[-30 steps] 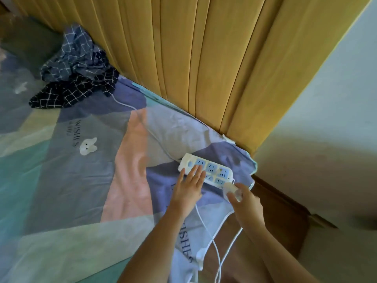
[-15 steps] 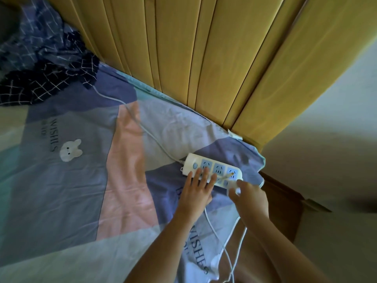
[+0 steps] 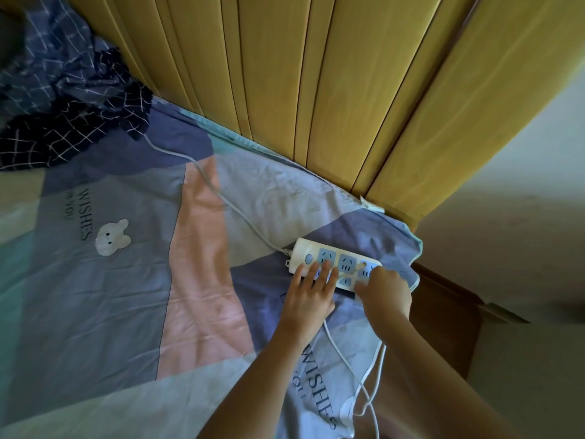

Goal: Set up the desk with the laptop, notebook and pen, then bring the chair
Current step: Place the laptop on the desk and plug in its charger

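Observation:
A white power strip (image 3: 304,251) with blue sockets lies on the patterned bed sheet (image 3: 104,312) near the bed's corner. My left hand (image 3: 311,291) lies flat on its near edge, fingers spread over the sockets. My right hand (image 3: 384,288) is closed around a white plug at the strip's right end; the plug is mostly hidden by the fingers. A thin white cable (image 3: 348,365) trails from that hand down toward me over the bed's edge. No laptop, notebook, pen or chair is in view.
A yellow padded headboard (image 3: 332,90) runs behind the bed. Crumpled checked cloth (image 3: 63,109) lies at the upper left, with the strip's grey cord (image 3: 221,201) running from under it. A brown wooden bed frame (image 3: 443,312) and a pale wall (image 3: 522,232) are on the right.
My right hand has brought the white plug from beside the strip onto its right-end socket. My left hand slid further onto the strip. The view has shifted closer.

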